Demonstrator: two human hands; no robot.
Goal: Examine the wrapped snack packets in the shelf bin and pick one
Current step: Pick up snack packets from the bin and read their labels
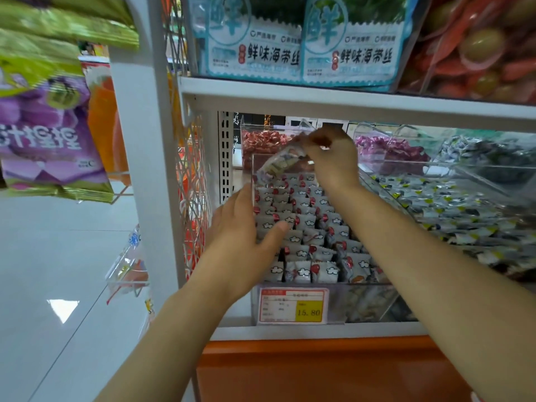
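A clear plastic shelf bin [336, 306] holds several small white wrapped snack packets [307, 227] printed with red dots and clouds. My right hand [333, 158] is raised above the back of the bin and pinches one packet [278, 162] by its end; the packet hangs tilted down to the left and looks blurred. My left hand [246, 236] lies with straight fingers along the bin's left wall, its thumb over the packets near the left side.
A price tag reading 15.80 [293, 305] is on the bin's front. More clear bins hold red candies [261, 140], purple candies [388, 149] and grey-yellow packets [452, 210]. The shelf above [319, 97] carries seaweed bags [298, 53]. Purple-green bags [49, 134] hang at left.
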